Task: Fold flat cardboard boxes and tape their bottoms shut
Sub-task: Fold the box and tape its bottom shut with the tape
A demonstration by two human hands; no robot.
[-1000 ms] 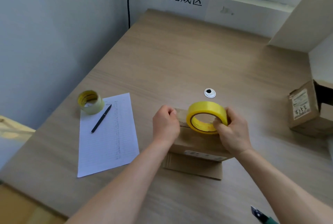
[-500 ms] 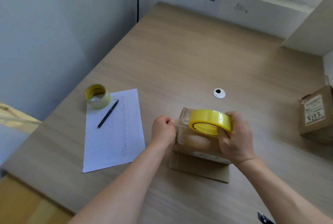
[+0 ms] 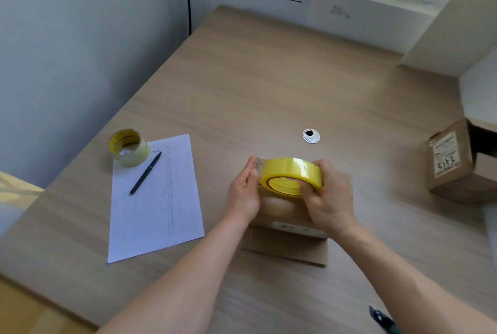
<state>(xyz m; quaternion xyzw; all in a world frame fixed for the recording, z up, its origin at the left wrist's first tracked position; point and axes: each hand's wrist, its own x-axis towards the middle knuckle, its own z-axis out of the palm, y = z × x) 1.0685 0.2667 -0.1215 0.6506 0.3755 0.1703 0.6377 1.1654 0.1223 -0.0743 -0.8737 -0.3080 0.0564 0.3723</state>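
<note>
A small cardboard box (image 3: 282,228) stands on the wooden table (image 3: 269,86), with a flap lying flat on the table toward me. My right hand (image 3: 329,199) grips a yellow tape roll (image 3: 291,176) just above the box top, fingers inside its core. My left hand (image 3: 243,193) lies against the box's left side with fingers fairly straight, its thumb beside the roll at the top edge. A clear strip of tape seems to run over the box top; the roll hides its far end.
A second, paler tape roll (image 3: 129,146) sits at the left beside a lined sheet (image 3: 156,196) with a black pen (image 3: 146,173). A cable grommet (image 3: 311,135) lies behind the box. Another labelled box (image 3: 451,158) stands at the right edge. A cutter tip (image 3: 382,317) shows bottom right.
My left hand has gone from a curled fist at the box's left edge to straighter fingers laid along its side. The roll has tilted and stays over the box top.
</note>
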